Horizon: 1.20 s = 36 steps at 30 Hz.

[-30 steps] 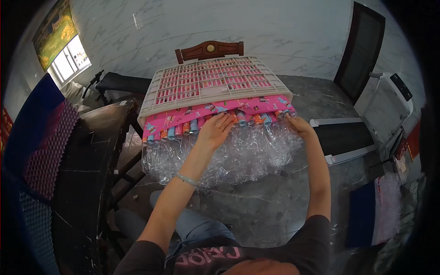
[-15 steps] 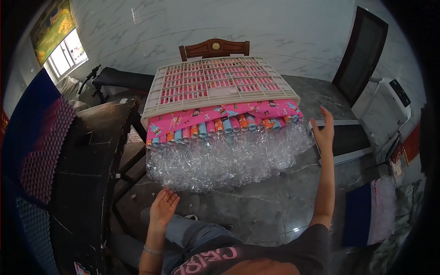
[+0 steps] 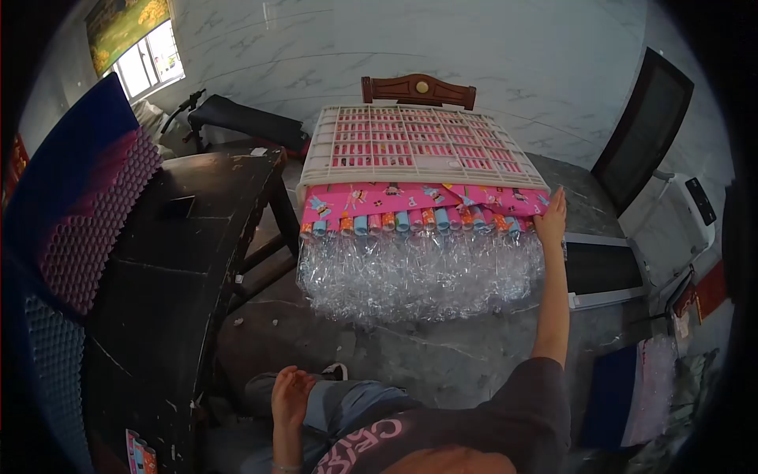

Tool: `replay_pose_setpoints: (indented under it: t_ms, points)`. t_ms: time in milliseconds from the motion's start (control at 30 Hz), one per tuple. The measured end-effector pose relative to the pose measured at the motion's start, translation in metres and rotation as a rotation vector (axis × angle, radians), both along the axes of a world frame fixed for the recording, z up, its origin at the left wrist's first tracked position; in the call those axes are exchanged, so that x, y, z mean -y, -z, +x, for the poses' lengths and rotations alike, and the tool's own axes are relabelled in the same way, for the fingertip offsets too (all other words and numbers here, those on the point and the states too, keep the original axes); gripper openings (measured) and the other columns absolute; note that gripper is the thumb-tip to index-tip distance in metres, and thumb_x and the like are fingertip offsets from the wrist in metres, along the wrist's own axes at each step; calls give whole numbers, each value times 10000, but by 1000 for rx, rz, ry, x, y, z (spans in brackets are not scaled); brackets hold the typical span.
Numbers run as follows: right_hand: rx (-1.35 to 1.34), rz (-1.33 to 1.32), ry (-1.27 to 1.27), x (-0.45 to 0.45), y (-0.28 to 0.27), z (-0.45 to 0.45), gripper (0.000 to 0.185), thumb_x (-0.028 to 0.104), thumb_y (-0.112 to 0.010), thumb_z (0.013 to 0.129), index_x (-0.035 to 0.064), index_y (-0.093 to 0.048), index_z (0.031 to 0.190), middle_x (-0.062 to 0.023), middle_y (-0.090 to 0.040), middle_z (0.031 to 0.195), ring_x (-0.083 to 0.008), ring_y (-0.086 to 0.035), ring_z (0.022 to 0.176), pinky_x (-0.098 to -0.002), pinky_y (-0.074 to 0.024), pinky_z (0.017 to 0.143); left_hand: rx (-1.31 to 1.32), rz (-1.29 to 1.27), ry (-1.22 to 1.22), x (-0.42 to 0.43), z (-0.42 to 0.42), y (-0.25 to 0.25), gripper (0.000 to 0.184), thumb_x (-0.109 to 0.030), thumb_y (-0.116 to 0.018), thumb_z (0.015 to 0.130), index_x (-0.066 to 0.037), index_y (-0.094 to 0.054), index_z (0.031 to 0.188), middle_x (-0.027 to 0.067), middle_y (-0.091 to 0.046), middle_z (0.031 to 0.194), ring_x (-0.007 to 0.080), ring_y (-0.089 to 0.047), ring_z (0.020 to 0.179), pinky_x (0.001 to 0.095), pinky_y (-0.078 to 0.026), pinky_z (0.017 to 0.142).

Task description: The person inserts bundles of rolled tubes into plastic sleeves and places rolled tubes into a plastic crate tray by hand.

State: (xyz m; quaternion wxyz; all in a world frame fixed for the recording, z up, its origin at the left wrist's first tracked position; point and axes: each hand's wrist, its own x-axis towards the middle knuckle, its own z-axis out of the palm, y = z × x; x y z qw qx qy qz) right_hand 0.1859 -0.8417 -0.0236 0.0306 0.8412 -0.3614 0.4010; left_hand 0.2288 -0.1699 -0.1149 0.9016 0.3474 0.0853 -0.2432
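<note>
A pale plastic crate [image 3: 426, 162] lies on its side, its slatted face upward and its open end toward me. Pink patterned sheeting [image 3: 371, 199] hangs out under its upper edge. Below that sit rows of rolled tubes [image 3: 403, 222] in blue, orange and pink, with crinkled clear film [image 3: 418, 276] spilling from their ends. My right hand [image 3: 553, 219] is at the crate's right front corner, fingers stretched upward beside the pink sheeting; it appears to touch its edge. My left hand [image 3: 292, 397] hovers over my lap, fingers loosely bent and apart, holding nothing.
A worn black table [image 3: 158, 268] stands at left, with blue and pink honeycomb-textured material [image 3: 103, 213] along its far side. Several small tubes [image 3: 142, 454] show at its near end. Behind are a wooden chair back [image 3: 418, 91] and a padded bench [image 3: 249, 126]; a treadmill [image 3: 604, 268] stands right.
My right hand has moved in against the corner of the pink sheeting. My left hand has dropped away from the clear film toward my lap. The view has shifted left.
</note>
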Motion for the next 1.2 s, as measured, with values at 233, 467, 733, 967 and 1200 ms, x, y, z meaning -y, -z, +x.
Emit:
replay_pose_setpoints:
  t_ms: [233, 467, 733, 967, 1200]
  points:
    - [-5, 37, 64, -14, -6, 4, 999, 139, -709, 651, 65, -117, 1453, -247, -269, 1429, -405, -308, 1293, -421, -312, 1061, -66, -72, -14, -4, -25, 32, 171, -165, -555, 899, -68, -600, 1033, 81, -621, 924, 237, -599, 894, 394, -493, 847]
    - [-23, 70, 56, -15, -9, -2, 1050, 296, -730, 640, 87, -110, 1460, -241, -234, 1450, -424, -278, 1310, -505, -291, 1052, -64, -100, -1, 18, -18, 42, 190, -171, -554, 901, -62, -594, 1052, 90, -625, 945, 244, -602, 900, 394, -496, 844]
    - [20, 140, -157, -12, -6, -51, 1154, 592, -735, 637, 41, -129, 1450, -279, -300, 1405, -395, -335, 1295, -436, -317, 1040, 95, 112, 50, 46, -4, 30, 195, -109, -536, 904, -28, -563, 1080, 142, -619, 1008, 253, -609, 937, 352, -484, 862]
    - [527, 781, -446, 31, 30, -62, 823, 407, -709, 781, -24, -326, 1367, -232, -493, 1249, -262, -516, 1121, -327, -428, 890, 1441, 616, 572, 255, 38, -115, 343, -121, -482, 922, -16, -499, 1247, 152, -568, 1199, 283, -522, 1145, 355, -392, 974]
    - [71, 409, -136, 14, 2, -69, 387, 401, -656, 819, 35, -599, 931, -125, -626, 682, -297, -614, 624, -368, -453, 560, 1998, 1015, 286, 506, 34, -75, 525, -359, -442, 917, 67, -467, 1224, 234, -493, 1261, 326, -469, 1192, 416, -322, 1036]
